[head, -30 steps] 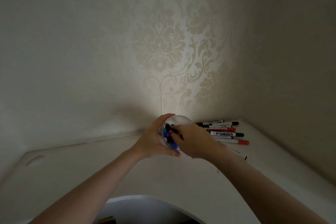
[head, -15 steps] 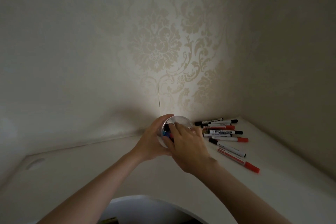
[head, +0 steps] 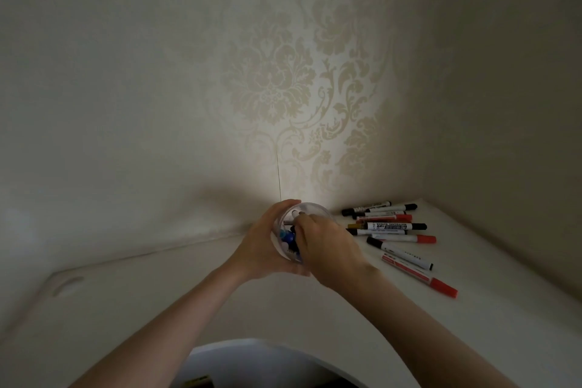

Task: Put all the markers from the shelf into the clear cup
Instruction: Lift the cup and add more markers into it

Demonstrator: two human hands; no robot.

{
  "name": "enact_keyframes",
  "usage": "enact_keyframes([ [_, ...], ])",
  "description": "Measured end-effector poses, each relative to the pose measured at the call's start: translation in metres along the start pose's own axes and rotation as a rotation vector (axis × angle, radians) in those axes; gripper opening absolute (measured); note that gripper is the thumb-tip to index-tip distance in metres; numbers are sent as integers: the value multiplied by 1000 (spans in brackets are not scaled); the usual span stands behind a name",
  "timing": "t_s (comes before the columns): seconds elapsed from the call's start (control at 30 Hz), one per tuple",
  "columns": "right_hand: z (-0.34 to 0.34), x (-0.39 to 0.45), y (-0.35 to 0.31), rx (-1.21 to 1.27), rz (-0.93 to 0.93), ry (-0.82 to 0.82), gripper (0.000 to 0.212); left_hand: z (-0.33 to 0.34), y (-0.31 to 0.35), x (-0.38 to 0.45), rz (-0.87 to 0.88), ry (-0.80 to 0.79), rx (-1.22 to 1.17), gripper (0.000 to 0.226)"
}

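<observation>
We hold the clear cup (head: 285, 235) in our left hand (head: 266, 246), fingers wrapped around its wall, above the white shelf (head: 157, 302) near the patterned wall (head: 274, 88). Our right hand (head: 327, 246) covers the cup's mouth, fingers reaching down inside among blue and black marker caps; we cannot tell whether they grip anything. To the right, a loose pile of markers (head: 385, 224) lies on the shelf, and just nearer us a black-capped marker (head: 400, 253) and a red-capped marker (head: 420, 276) lie side by side.
</observation>
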State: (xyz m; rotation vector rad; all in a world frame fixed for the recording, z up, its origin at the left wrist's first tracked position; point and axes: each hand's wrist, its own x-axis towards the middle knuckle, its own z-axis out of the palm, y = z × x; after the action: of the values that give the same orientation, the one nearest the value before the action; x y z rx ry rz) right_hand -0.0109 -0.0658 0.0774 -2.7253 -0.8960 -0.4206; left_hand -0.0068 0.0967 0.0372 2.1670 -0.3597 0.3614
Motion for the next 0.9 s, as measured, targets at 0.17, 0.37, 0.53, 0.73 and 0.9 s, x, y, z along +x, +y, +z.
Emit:
enact_keyframes([
  [0.17, 2, -12, -1, -24, 53, -17, 38, 1, 5, 1, 39, -22, 37, 115],
  [0.37, 10, -3, -1, -49, 34, 11, 49, 2, 8, 3, 36, -28, 28, 114],
  [0.53, 12, 5, 0, -2, 141, 33, 22, 1, 7, 1, 13, -26, 21, 115],
  [0.73, 5, -10, 5, 50, 101, 281, 8, 1, 3, 4, -28, -7, -26, 116],
  [0.9, -7, -25, 16, 309, 104, 506, 6, -2, 0, 3, -38, 22, -80, 111],
])
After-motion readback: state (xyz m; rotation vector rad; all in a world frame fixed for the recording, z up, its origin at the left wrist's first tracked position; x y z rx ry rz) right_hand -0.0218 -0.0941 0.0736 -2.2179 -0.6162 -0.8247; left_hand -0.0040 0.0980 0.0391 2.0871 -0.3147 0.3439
